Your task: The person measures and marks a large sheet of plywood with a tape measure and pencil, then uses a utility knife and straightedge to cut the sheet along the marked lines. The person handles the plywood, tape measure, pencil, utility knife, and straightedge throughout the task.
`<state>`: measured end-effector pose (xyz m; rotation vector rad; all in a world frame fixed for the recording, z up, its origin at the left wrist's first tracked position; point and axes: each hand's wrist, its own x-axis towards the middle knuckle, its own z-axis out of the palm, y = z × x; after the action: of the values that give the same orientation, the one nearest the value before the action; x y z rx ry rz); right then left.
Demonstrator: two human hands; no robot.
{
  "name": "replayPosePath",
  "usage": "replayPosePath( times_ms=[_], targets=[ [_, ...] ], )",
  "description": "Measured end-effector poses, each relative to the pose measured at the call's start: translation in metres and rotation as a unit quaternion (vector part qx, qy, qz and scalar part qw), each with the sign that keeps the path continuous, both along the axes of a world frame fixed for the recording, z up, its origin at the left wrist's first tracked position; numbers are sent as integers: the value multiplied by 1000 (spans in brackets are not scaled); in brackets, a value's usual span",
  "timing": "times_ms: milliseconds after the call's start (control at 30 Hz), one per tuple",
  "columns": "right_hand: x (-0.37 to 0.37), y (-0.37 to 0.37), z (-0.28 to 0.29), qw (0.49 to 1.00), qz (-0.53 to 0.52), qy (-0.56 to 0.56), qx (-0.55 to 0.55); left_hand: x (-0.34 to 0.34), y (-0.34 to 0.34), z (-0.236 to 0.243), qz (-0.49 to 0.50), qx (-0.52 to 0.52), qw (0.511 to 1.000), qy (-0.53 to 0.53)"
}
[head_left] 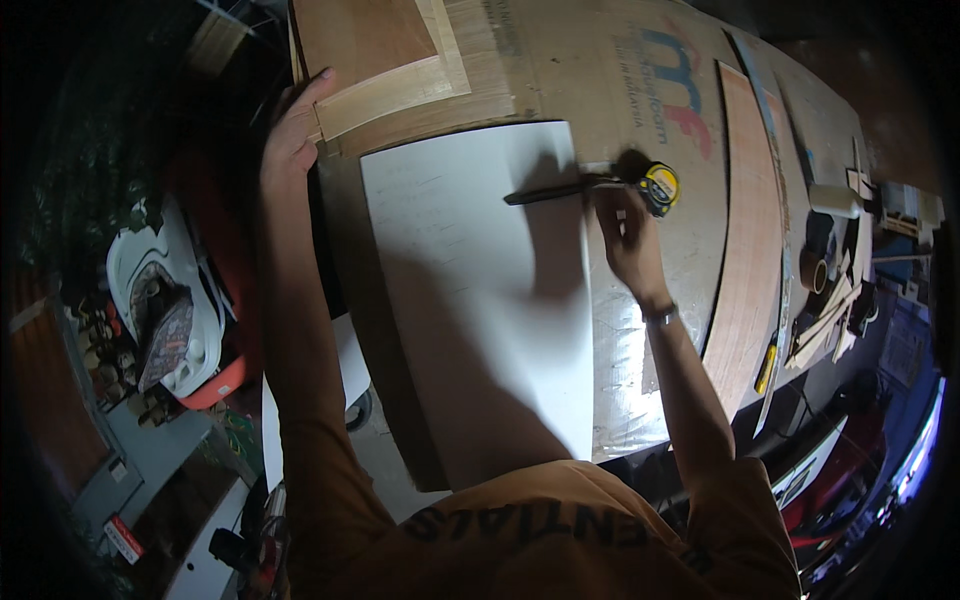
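Curled in at the fingertips, my right grip (630,235) seems, from the head view, to pinch a dark slim tool (545,195) that reaches over the right edge of a white sheet (480,320); I can't make out its kind. That sheet lies flat on the cardboard-covered worktop (690,260). My left grip (295,130) is at the left side of a framed wooden panel (390,100); whether it's spread or clasping, I cannot tell. With neither hand visibly pinning the sheet, a sideways drag from the tool could make it slip or skew. My own shadow darkens its surface, so I could misjudge a line. The yellow-and-black tape measure (660,185), just beside my right knuckles, could get knocked.
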<state>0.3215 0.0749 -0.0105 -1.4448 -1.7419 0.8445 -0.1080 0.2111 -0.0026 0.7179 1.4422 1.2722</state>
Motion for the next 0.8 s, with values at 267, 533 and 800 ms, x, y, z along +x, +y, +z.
replayPosePath(
  times_ms=[267, 533, 800],
  targets=[
    [98, -125, 35, 979, -93, 2, -182, -18, 32, -86, -95, -95, 990, -43],
    [290, -193, 0, 872, -398, -275, -69, 23, -60, 4, 60, 17, 825, 561],
    [506, -237, -36, 745, -471, -440, -171, 114, -346, -45, 104, -86, 783, 607]
  ],
)
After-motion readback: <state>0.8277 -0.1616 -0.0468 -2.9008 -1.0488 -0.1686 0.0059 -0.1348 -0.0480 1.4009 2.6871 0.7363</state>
